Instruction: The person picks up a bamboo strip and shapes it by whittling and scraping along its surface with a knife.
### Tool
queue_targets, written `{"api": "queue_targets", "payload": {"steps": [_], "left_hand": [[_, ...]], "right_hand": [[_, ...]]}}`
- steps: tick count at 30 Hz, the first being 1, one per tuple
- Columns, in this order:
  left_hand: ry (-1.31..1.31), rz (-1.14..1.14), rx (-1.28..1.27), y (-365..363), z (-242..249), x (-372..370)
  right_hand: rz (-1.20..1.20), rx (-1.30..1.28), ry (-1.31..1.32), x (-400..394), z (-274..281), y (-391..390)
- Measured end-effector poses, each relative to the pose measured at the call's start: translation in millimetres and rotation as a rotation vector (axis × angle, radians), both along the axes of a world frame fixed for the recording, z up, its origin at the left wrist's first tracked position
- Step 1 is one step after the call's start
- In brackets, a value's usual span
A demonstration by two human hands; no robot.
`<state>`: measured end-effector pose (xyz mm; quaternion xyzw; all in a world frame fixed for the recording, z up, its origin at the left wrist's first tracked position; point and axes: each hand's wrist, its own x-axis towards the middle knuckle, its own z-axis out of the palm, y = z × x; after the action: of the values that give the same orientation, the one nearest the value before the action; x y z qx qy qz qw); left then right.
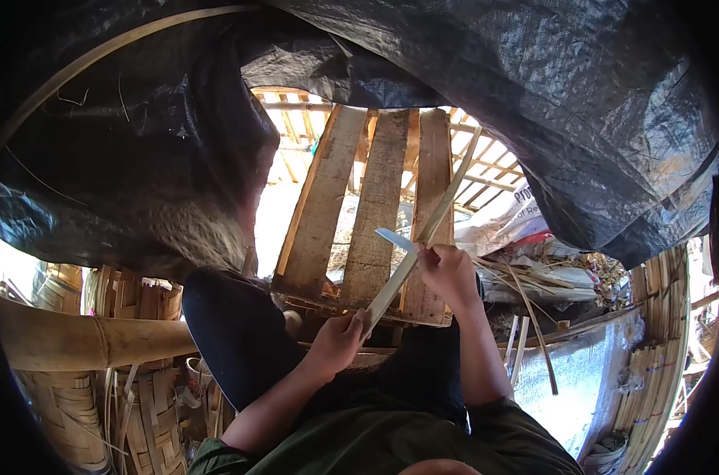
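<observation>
A long, pale bamboo strip point(391, 290) runs slantwise over my lap, its far part reaching up past the wooden slats. Near its lower end my left hand point(337, 342) is closed round it. Higher up, my right hand point(448, 273) is closed at the strip, with a knife blade point(396, 240) sticking out to the left across it. The knife's handle is hidden in my right fingers. Behind the strip stands a rack of rough wooden planks point(379, 198), between and beyond my knees.
Dark plastic sheeting point(597, 103) hangs overhead and at both sides. A thick bamboo pole point(98, 342) lies at the left above woven bamboo baskets point(150, 404). Split bamboo strips point(534, 324) and a printed white sack point(498, 226) are at the right.
</observation>
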<state>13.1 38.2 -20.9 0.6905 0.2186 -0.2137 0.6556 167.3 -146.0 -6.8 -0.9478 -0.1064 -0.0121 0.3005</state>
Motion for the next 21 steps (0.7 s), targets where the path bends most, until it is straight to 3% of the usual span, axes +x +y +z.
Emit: {"api": "queue_targets", "payload": {"steps": [2, 6, 9, 18, 21], "left_hand": [[-0.041, -0.014, 0.045, -1.3, -1.8, 2.6], [0.013, -0.031, 0.048, -6.5, -1.5, 5.7], [-0.088, -0.046, 0.120, -8.9, -2.7, 9.1], [-0.038, 0.017, 0.146, -13.1, -16.6, 11.2], [0.058, 0.097, -0.013, -12.9, -9.1, 15.5]], "right_hand": [[-0.042, -0.015, 0.103, 3.2, -2.0, -1.0], [-0.030, 0.023, 0.098, 4.6, -4.7, -9.2], [-0.026, 0.111, 0.039, 8.6, -9.6, -10.3], [-0.170, -0.107, -0.097, 9.2, -7.4, 2.3], [-0.125, -0.071, -0.107, 9.0, -13.9, -2.5]]}}
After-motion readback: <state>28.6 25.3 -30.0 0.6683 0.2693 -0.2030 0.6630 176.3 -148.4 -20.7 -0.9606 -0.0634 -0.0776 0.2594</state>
